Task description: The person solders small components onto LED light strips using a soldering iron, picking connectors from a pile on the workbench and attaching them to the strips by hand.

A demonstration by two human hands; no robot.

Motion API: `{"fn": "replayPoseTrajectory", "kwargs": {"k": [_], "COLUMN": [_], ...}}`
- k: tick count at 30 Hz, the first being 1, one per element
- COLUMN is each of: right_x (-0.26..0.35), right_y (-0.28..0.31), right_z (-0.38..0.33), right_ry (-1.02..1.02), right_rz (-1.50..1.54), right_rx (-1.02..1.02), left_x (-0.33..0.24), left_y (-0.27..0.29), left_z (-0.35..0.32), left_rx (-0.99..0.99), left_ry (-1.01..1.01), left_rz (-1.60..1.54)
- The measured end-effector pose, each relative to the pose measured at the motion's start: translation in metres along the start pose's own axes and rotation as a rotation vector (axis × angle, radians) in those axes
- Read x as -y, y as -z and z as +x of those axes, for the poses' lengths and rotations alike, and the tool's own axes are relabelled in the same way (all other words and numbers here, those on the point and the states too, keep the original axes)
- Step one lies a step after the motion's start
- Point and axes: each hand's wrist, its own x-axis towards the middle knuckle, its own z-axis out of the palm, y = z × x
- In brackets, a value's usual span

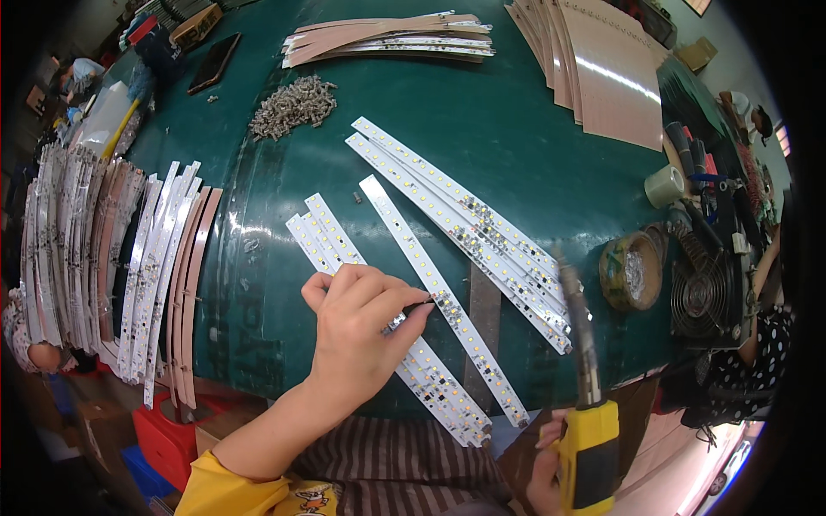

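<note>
My left hand (pixel 357 322) rests on a pair of long white LED strips (pixel 327 236) on the green table (pixel 508 112), its thumb and forefinger pinched on a small dark part at the edge of a single LED strip (pixel 404 236). My right hand (pixel 544 469), low at the right, grips a yellow-handled soldering iron (pixel 585 439) whose tip points up toward a stack of LED strips (pixel 447 193) lying diagonally.
A pile of small metal parts (pixel 292 105) lies further back. Bundles of strips (pixel 163 267) stand at the left edge, copper-coloured strips (pixel 387 39) and sheets (pixel 602 69) at the back. A tape roll (pixel 667 185), a solder holder (pixel 632 271) and a fan (pixel 701 297) sit at the right. A person in a dotted sleeve (pixel 757 344) works nearby.
</note>
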Motion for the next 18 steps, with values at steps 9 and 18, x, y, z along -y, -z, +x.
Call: {"fn": "replayPoseTrajectory", "kwargs": {"k": [9,18], "right_x": [-0.005,-0.009], "right_y": [-0.012,-0.013], "right_z": [-0.018,-0.015], "right_ry": [-0.393,-0.355], "right_rz": [0.525,0.447], "right_rx": [-0.022,-0.004], "left_x": [0.002,0.002], "left_y": [-0.002,-0.002], "left_z": [-0.002,-0.003], "left_rx": [-0.018,-0.011], "left_ry": [0.037,0.095], "left_rz": [-0.044,-0.048]}}
